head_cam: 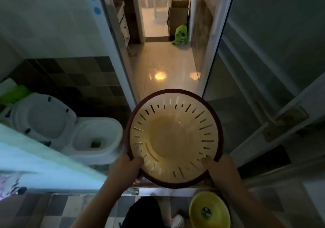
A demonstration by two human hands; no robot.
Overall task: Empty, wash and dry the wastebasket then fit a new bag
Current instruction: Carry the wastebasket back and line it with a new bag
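- Your left hand (129,164) grips the near-left rim of the round cream plastic wastebasket with the dark red rim (174,138): the thumb lies inside over the slotted wall, and the other fingers wrap under the rim, mostly hidden.
- Your right hand (220,165) mirrors it on the near-right rim, thumb inside and the fingers out of sight behind the edge.
- Both forearms reach up from the bottom of the view, and the elbows are cut off by the frame.
- You hold the wastebasket in the air with its mouth facing you, in front of the open doorway; it looks empty, with no bag fitted.
- Its side slots are blurred, so I cannot count them.
- Left of the wastebasket stands one white ceramic toilet (70,131) with the seat and lid raised.
- Below and right of the wastebasket one yellow-green plastic basin (209,212) sits on the floor, partly cut off at the bottom edge; the label inside it is too small to read.
- Beyond the wastebasket, through the doorway, one green plastic bag (181,34) lies on the pale tiled floor (163,61).
- Right of the wastebasket is a frosted sliding glass door (246,69).
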